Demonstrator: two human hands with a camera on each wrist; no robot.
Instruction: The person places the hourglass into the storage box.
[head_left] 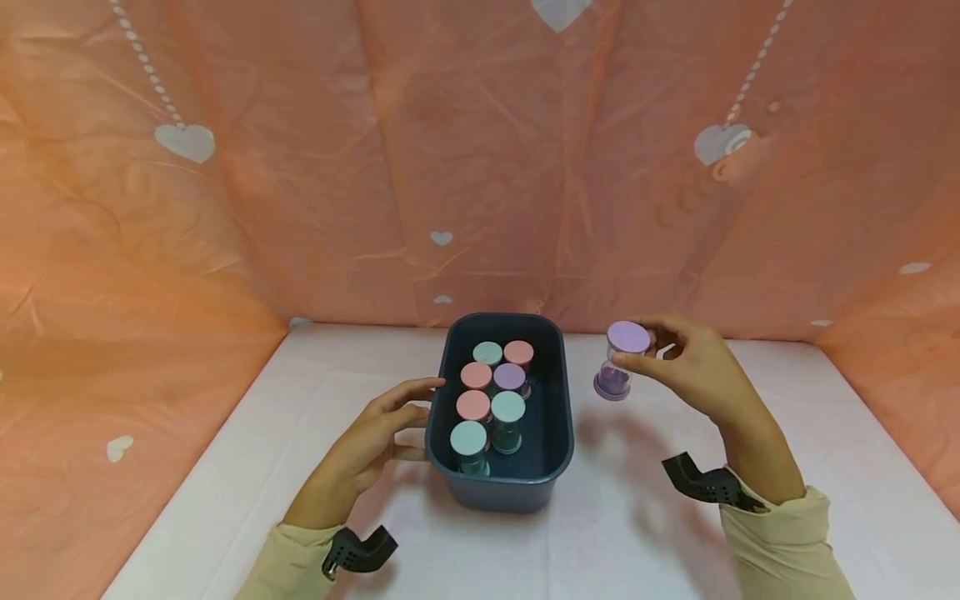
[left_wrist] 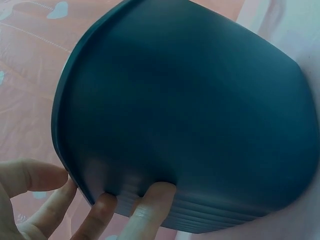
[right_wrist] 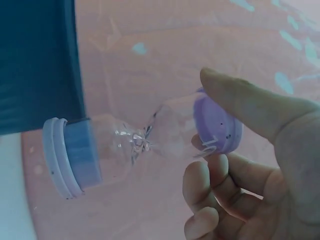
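Observation:
My right hand (head_left: 697,371) pinches a small sand timer (head_left: 614,380) by its purple top cap, to the right of a dark blue bin (head_left: 495,493). The timer tilts a little, with its purple sand in the lower bulb. In the right wrist view its clear narrow waist (right_wrist: 142,140) shows, with white marking on the cap between thumb and fingers. My left hand (head_left: 371,437) touches the bin's left side, its fingertips (left_wrist: 157,197) against the outer wall. Inside the bin, several sand timers stand upright with mint caps (head_left: 508,407), pink caps (head_left: 473,406) and one purple cap (head_left: 510,377).
The bin stands on a white-covered table (head_left: 292,400). An orange sheet (head_left: 315,183) with pale hearts hangs behind and at the sides. Within the bin, bare floor (head_left: 542,433) shows along the right side. A dark wrist strap sits on each arm.

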